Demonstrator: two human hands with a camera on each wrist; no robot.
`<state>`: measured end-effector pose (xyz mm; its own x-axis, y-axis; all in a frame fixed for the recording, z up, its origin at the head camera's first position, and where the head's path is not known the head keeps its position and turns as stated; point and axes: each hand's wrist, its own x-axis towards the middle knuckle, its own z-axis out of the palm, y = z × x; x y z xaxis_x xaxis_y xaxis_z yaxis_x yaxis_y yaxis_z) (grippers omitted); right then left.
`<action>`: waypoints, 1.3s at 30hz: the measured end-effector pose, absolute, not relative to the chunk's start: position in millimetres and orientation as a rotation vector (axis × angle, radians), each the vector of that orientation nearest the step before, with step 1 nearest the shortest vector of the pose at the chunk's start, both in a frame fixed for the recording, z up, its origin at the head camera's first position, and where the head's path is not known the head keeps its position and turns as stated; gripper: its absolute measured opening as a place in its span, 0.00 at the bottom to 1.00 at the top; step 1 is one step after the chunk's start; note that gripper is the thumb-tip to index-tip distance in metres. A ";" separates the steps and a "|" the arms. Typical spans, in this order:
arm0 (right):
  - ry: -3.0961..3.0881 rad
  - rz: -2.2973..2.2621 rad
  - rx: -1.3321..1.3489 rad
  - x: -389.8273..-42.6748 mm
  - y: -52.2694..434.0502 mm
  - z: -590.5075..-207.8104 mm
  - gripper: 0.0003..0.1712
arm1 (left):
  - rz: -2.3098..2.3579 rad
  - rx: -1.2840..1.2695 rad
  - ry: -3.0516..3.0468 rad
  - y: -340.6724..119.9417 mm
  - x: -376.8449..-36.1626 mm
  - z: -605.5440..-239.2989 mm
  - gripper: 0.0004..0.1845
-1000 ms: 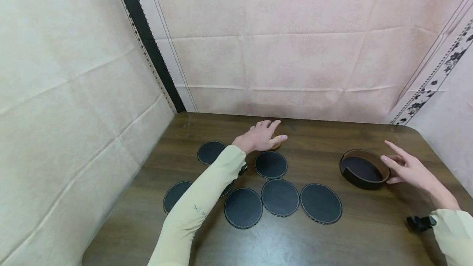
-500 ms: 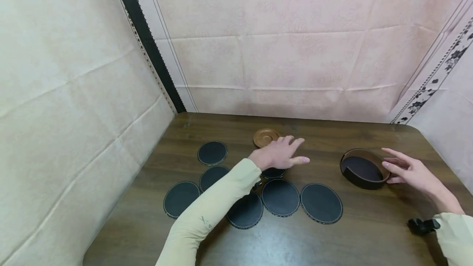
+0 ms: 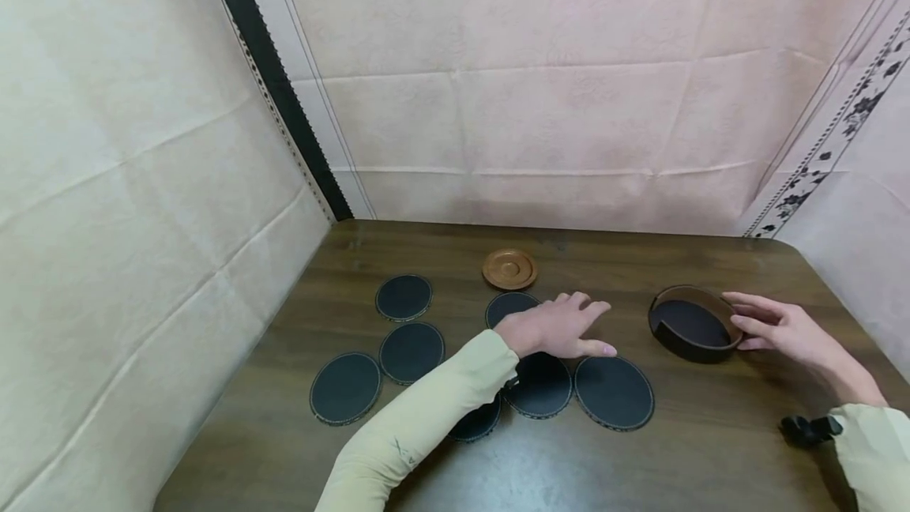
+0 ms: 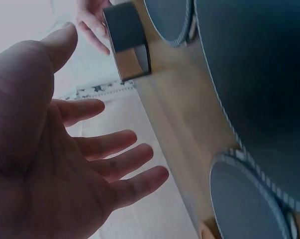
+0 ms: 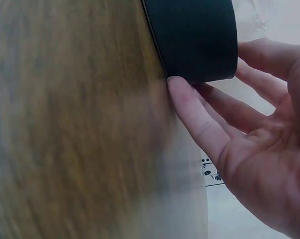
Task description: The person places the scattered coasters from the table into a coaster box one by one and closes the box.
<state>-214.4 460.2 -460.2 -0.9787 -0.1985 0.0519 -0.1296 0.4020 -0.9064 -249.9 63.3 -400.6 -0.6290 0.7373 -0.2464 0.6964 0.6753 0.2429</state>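
Observation:
Several round black coasters with stitched edges lie flat on the brown table; one coaster (image 3: 345,388) is at the left and another coaster (image 3: 615,395) at the right of the group. My left hand (image 3: 554,326) hovers over the middle coasters, fingers spread and nothing held, partly hiding those beneath. The left wrist view shows its bare palm (image 4: 50,164) beside the coasters. On the right stands a round black coaster holder (image 3: 693,352) with a brown inside and a cut-out in its wall. My right hand (image 3: 792,330) grips its right side, thumb and fingers at the rim.
A round brown wooden saucer-like disc (image 3: 509,269) lies behind the coasters, near the back of the table (image 3: 711,449). Pale cloth (image 3: 554,101) hangs behind and at both sides of the tabletop.
My left hand has moved from over the wooden disc toward the front and right, uncovering the disc. My right index finger has lowered onto the holder's rim.

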 end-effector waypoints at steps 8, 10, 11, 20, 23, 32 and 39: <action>2.535 -1.627 -0.282 -210.1 468.0 -462.6 0.30 | 0.118 1.179 2.518 86.0 -237.5 -405.1 0.42; 2.520 -1.629 -0.276 -210.6 469.9 -463.2 0.32 | 0.071 1.189 2.524 91.4 -234.1 -407.1 0.42; 2.509 -1.636 -0.271 -211.0 470.5 -463.3 0.32 | 0.044 1.192 2.527 93.7 -232.5 -408.3 0.43; 2.488 -1.614 -0.239 -212.1 471.4 -458.3 0.33 | -0.094 1.160 2.561 104.2 -219.0 -418.6 0.47; 2.486 -1.606 -0.239 -214.0 469.4 -457.8 0.34 | -0.120 1.143 2.577 105.8 -215.8 -421.9 0.48; 2.475 -1.629 -0.222 -214.5 467.9 -459.6 0.34 | -0.090 1.098 2.605 110.7 -217.0 -426.3 0.53; 2.476 -1.612 -0.189 -212.8 466.1 -457.6 0.35 | -0.052 1.131 2.612 107.3 -224.5 -423.8 0.38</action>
<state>-212.8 466.1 -457.6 -0.9755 -0.2042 -0.0816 -0.0080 0.4036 -0.9149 -224.5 107.3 -423.8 -0.6483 0.7078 -0.2806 0.7184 0.6907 0.0824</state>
